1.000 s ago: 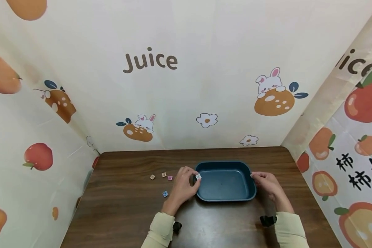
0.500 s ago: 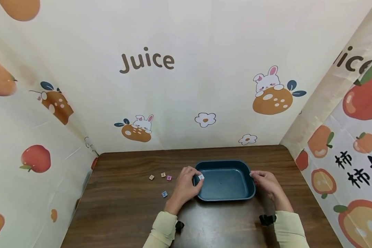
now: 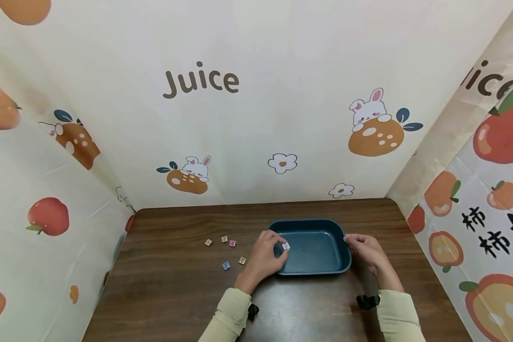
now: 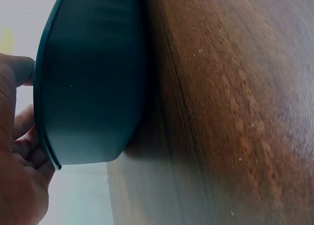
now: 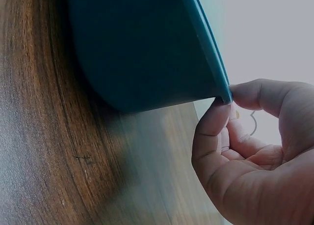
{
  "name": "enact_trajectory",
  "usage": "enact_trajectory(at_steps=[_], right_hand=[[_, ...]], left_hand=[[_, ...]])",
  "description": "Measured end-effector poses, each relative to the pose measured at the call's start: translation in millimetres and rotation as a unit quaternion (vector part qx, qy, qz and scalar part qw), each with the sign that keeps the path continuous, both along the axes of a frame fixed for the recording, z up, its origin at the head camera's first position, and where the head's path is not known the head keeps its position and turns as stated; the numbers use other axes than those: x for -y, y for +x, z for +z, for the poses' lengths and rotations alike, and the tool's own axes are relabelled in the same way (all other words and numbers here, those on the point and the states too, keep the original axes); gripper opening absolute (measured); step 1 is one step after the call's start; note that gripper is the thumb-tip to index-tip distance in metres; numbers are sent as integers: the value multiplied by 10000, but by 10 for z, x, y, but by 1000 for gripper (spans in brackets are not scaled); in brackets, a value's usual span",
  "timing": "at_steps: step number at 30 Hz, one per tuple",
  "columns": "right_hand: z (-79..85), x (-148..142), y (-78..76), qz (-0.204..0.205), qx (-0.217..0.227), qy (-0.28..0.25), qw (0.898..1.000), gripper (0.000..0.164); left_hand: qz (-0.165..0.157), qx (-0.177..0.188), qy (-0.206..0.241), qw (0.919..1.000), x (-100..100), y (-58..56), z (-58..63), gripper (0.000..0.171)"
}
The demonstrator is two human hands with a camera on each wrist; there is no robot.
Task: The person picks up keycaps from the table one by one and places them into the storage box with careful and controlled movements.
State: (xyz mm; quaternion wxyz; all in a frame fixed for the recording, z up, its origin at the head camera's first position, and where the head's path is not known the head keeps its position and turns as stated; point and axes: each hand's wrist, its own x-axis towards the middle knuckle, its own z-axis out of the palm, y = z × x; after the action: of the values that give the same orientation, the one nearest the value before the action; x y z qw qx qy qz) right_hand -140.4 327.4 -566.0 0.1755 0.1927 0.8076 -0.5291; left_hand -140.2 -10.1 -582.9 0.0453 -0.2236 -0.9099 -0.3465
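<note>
My left hand (image 3: pixel 262 256) reaches over the left rim of a dark teal tray (image 3: pixel 309 274), pinching a small white cube (image 3: pixel 286 246) with a dark mark on its face between thumb and fingertips. The cube is above the tray's left side. In the left wrist view the hand (image 4: pixel 22 176) is at the tray's rim (image 4: pixel 41 136), and the cube is hidden. At the far side, my right hand (image 3: pixel 369 251) grips the tray's right rim. The right wrist view shows that hand (image 5: pixel 260 171) pinching the rim (image 5: pixel 226 90) between thumb and forefinger.
Left of the tray, several small cubes lie on the wooden table (image 3: pixel 166 294): tan cubes (image 3: pixel 242 260), a pink cube (image 3: pixel 232 243) and a blue cube (image 3: pixel 226 265). A printed curtain (image 3: pixel 239 123) stands behind the table and along both sides.
My left hand has moved right with the white cube, from the tray's left rim to over its inside. A tan cube beside the wrist has come into view. The right hand stays on the rim.
</note>
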Motion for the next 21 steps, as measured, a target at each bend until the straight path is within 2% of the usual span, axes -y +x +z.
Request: enact_trajectory(at_steps=[7, 15, 21], right_hand=[[-14, 16, -3, 9, 0, 47, 10000, 53], [-1, 17, -16, 19, 18, 49, 10000, 53], [-2, 5, -5, -14, 106, 7, 9999, 54]], left_hand=[[-51, -28, -123, 9999, -14, -25, -35, 18], [-87, -372, -277, 9989, -66, -35, -106, 15], [-75, -478, -346, 9982, -92, -30, -125, 15]])
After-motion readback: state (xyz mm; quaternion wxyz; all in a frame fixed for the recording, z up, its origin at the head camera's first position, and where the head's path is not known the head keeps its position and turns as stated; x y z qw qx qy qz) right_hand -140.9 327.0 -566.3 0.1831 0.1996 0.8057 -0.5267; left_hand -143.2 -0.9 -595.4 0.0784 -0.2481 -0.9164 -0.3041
